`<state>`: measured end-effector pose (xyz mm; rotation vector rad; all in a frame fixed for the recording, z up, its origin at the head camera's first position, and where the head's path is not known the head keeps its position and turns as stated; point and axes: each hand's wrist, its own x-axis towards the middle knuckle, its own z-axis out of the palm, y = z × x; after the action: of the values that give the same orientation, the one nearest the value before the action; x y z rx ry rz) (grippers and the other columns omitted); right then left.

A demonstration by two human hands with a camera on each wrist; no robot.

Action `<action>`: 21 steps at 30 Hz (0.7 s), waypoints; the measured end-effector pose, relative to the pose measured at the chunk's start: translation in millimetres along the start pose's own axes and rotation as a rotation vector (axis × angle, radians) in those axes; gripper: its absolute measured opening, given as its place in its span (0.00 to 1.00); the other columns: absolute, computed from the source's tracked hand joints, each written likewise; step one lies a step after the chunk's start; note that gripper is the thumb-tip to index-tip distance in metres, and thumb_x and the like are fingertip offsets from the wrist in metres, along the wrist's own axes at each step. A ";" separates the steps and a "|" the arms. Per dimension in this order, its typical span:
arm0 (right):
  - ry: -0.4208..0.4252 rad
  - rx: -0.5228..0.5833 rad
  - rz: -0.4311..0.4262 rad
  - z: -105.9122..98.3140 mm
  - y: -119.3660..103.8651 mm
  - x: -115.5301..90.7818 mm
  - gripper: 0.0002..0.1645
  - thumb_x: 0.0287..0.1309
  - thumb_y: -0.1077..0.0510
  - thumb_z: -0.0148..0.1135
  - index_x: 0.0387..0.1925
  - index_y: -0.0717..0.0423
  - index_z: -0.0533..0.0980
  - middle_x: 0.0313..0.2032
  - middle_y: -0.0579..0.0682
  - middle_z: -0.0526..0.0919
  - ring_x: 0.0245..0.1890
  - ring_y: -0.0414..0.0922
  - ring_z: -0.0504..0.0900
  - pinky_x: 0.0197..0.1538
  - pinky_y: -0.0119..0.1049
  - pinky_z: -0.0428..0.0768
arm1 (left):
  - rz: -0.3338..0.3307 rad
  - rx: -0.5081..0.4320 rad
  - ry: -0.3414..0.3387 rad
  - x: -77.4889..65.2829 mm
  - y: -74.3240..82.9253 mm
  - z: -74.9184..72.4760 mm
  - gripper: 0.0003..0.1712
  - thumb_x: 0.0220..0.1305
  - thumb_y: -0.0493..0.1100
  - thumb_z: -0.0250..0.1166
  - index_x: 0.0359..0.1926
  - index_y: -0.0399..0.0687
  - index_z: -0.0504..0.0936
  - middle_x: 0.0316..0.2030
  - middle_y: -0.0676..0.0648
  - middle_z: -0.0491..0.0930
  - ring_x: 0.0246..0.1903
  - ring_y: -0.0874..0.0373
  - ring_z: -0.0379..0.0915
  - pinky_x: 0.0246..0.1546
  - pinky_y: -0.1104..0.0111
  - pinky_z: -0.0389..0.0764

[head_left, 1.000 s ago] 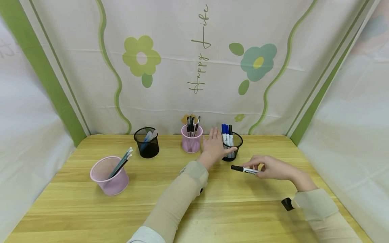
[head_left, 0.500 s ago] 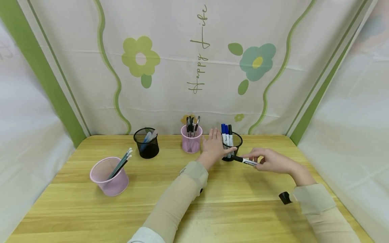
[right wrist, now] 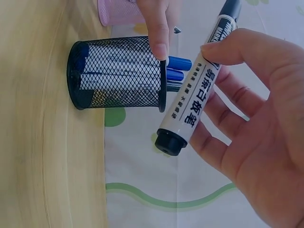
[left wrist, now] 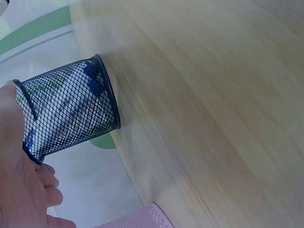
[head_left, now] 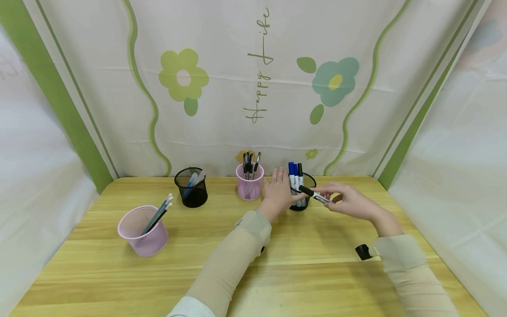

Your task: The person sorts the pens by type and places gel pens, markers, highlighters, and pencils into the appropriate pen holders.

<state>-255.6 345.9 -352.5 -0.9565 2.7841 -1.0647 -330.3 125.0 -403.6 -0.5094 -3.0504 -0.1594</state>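
A black mesh pen holder [head_left: 298, 208] stands at the back right, with blue- and black-capped markers [head_left: 295, 170] upright in it. My left hand [head_left: 276, 193] lies against its left side, fingers straight and spread, thumb across the front at the rim. In the right wrist view, that thumb touches the top rim. My right hand [head_left: 351, 201] pinches a black-capped whiteboard marker [right wrist: 194, 97] between thumb and fingers. The marker is tilted, cap up and to the left, and overlaps the front of the holder in the head view.
A pink mesh holder [head_left: 249, 189] with black pens stands left of my left hand. Farther left are a black mesh holder [head_left: 194, 198] with bluish items and a wider pink holder [head_left: 148, 244] with pencils. A printed curtain [head_left: 222, 132] hangs behind the wooden table [head_left: 301, 281].
My right hand has risen and moved slightly left with the marker, from in front of the holder to near its rim. The marker has tilted more steeply. My left hand has stayed in place.
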 end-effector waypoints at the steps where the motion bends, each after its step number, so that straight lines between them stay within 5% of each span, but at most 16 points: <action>1: 0.011 0.003 0.004 0.2 0.4 1.2 0.28 0.63 0.71 0.65 0.65 0.61 0.77 0.42 0.47 0.79 0.43 0.42 0.77 0.46 0.39 0.85 | -0.002 0.003 0.000 0.1 0.2 0.4 0.66 0.60 0.87 0.41 0.82 0.44 0.47 0.81 0.44 0.45 0.80 0.48 0.38 0.74 0.44 0.50; 11: 0.173 0.042 0.018 6.8 3.5 17.8 0.29 0.68 0.69 0.63 0.69 0.60 0.73 0.50 0.54 0.80 0.48 0.45 0.78 0.50 0.38 0.83 | -0.012 0.011 0.001 -0.6 1.1 0.2 0.68 0.58 0.89 0.38 0.83 0.45 0.46 0.81 0.44 0.45 0.80 0.48 0.38 0.74 0.44 0.50; 16: 0.341 0.094 0.040 14.2 1.0 29.0 0.32 0.68 0.68 0.63 0.72 0.60 0.70 0.52 0.57 0.77 0.49 0.40 0.75 0.50 0.23 0.78 | -0.011 0.025 0.007 -0.9 1.1 -0.2 0.68 0.57 0.89 0.38 0.82 0.45 0.48 0.81 0.44 0.46 0.80 0.47 0.38 0.74 0.45 0.52; 21: 0.543 0.182 0.054 22.4 -1.3 41.6 0.35 0.67 0.69 0.64 0.74 0.62 0.66 0.56 0.62 0.74 0.50 0.36 0.74 0.51 0.20 0.76 | -0.010 0.032 0.006 -0.8 0.7 0.0 0.68 0.57 0.89 0.37 0.82 0.45 0.48 0.81 0.45 0.45 0.80 0.46 0.37 0.74 0.46 0.52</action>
<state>-283.8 308.8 -360.7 -0.6417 3.0007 -1.7592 -329.3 125.5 -403.6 -0.4904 -3.0450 -0.1124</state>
